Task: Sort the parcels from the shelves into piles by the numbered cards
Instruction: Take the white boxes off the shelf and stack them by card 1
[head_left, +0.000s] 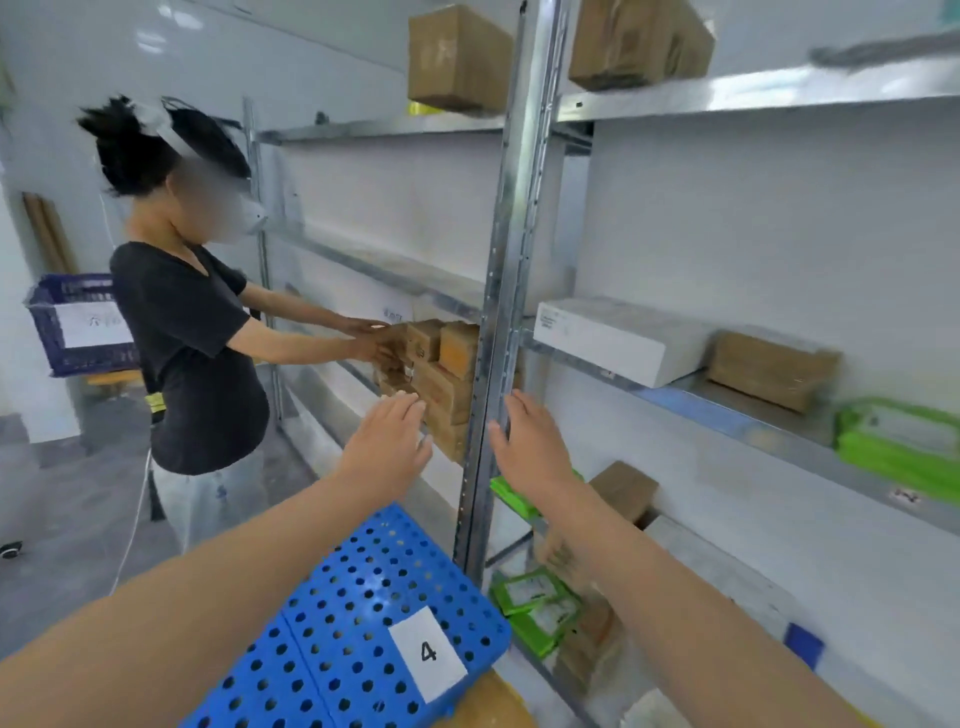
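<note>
Ahead, the view is filled by a tall grey metal shelving rack (753, 93), which is divided by a perforated galvanised upright post (511, 260). To the left, a second person in a black T-shirt (192, 353) is seen standing at the rack. Both of that person's hands are laid on a stack of brown cardboard parcels (447, 374) on the middle shelf, just left of the post. In the lower foreground, a bright blue perforated plastic panel (353, 597) is seen beneath the wearer's forearms.

A dark blue slotted plastic crate (78, 325) bearing a white label is set behind the second person. Two large brown cardboard boxes (457, 57) are placed on the top shelf, one on each side of the post. Right of the post, a long white rectangular box (618, 340) is laid on the middle shelf. A flat brown cardboard parcel (771, 369) is just beside it, and a bright green plastic mailer bag (898, 441) is further right. More green mailer bags (535, 603) and brown parcels are piled on the lower shelves.

The left hand (387, 441) is held out with its fingers straight and nothing grasped. Its fingertips are near the bottom of the stack, and contact cannot be told. The right hand (530, 447) is likewise spread and empty, raised in front of the post. A white card printed with the number 4 (427, 653) is fixed to the blue panel.
</note>
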